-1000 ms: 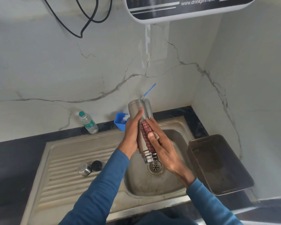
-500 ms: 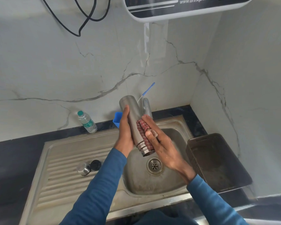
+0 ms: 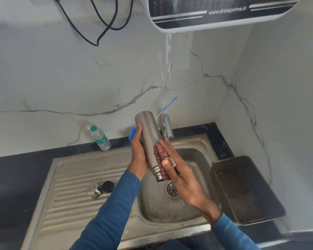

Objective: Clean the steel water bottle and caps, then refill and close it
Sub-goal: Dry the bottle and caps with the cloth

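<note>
- Well left of the fingers, the steel cap (image 3: 94, 190) and the black cap (image 3: 107, 186) sit side by side on the drainboard (image 3: 70, 177).
- Left hand (image 3: 138, 150): fingers curled round the steel bottle (image 3: 148, 134), holding it over the sink (image 3: 197, 156).
- I read the bottle's long axis as steep, with the mouth down and the base up and away.
- Right hand (image 3: 181, 177): thumb and fingers clamp the checked cloth (image 3: 160, 154) against the neck end, so I'd wipe along that axis.

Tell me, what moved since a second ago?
The right hand slid the cloth down the bottle to its mouth, and the bottle shifted slightly left, away from the tap. The left hand still grips the bottle; the steel cap and black cap still lie on the draining board.
</note>
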Available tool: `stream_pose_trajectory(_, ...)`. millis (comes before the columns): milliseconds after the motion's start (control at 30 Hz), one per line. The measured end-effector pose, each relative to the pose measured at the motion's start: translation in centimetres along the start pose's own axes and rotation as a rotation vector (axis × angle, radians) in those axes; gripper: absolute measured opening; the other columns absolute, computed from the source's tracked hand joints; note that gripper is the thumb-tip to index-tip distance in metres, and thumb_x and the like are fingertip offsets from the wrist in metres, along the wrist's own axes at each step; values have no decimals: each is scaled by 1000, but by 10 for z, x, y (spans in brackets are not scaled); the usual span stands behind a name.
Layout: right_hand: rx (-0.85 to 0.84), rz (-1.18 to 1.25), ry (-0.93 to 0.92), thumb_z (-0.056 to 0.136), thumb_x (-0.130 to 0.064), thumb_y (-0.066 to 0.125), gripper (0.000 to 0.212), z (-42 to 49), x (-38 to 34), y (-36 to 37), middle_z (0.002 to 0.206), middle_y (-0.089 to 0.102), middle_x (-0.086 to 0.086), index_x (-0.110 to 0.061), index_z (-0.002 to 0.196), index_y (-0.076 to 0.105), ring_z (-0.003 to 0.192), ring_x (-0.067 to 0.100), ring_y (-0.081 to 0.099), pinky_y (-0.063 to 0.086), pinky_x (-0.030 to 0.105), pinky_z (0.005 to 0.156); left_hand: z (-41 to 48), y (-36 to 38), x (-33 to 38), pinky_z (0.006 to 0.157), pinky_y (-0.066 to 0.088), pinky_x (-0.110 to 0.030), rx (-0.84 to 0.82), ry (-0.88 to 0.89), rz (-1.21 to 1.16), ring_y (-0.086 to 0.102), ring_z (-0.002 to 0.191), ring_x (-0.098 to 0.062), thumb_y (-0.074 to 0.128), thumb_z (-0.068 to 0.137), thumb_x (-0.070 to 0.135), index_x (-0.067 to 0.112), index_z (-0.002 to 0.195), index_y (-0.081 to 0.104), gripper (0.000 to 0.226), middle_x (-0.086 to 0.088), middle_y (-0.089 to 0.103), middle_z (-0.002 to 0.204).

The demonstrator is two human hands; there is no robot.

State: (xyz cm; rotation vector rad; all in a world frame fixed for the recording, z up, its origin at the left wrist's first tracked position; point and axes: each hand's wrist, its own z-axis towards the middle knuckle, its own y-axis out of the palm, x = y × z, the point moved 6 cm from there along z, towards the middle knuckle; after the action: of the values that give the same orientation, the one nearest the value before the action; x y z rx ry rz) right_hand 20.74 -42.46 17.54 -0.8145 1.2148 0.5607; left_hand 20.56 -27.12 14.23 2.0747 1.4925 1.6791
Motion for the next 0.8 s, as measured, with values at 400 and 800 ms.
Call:
stream_pose_trajectory(400,161,-68,-95,114,-29,45,54,58,-9,-24,174,15,-15,-27,166,29,161,4,10,16,47,133,-14,21,-19,100,56,-41,-153,-1,78,68,123,-31,47,107,59,13,137,70,60,-19,68,138)
stream_pose_trajectory(800,222,-94,-74,114,-38,41,55,82,-6,-28,173,24,-10,-27,166,29,157,-4,18,23,31,130,-19,21,-11,94,60,-38,-123,41,174,73,113,-28,46,107,57,19,123,79,52,-17,73,128)
